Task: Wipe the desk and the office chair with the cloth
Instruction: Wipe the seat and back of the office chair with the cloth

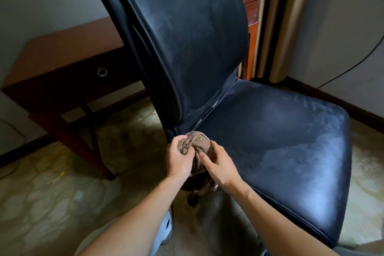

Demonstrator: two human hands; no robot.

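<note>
Fingers of left hand and right hand pinch cloth beside dusty chair seat.

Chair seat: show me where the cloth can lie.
The seat is bare from the backrest crease to its far edge. The desk top is bare. Crowded at the near corner, where the left hand and right hand hold the cloth.

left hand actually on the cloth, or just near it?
Touching. The head view shows the left hand with its fingers curled into the folds of the bunched cloth, no gap.
</note>
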